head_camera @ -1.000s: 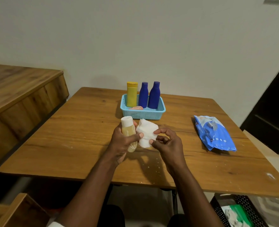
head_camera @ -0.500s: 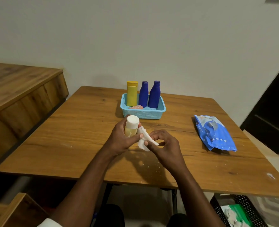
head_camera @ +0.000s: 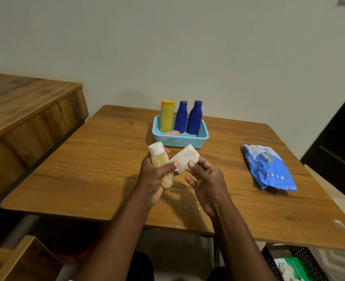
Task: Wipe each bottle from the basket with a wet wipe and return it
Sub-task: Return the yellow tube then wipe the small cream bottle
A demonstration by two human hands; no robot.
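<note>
Bottle [head_camera: 161,166] gripped in left hand [head_camera: 154,177], wet wipe [head_camera: 184,160] pinched by both hands, right hand [head_camera: 206,179]

You're in a home room: plain painted wall [head_camera: 187,47], wooden table [head_camera: 86,169], wood-panelled furniture [head_camera: 25,110] alongside, toiletry bottles in a blue basket [head_camera: 179,140].

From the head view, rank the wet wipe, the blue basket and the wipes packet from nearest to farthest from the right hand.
1. wet wipe: pinched in the right hand, also under the left thumb.
2. blue basket: on the table beyond both hands, slightly to the left.
3. wipes packet: lying flat, far out on the right side of the table.
</note>
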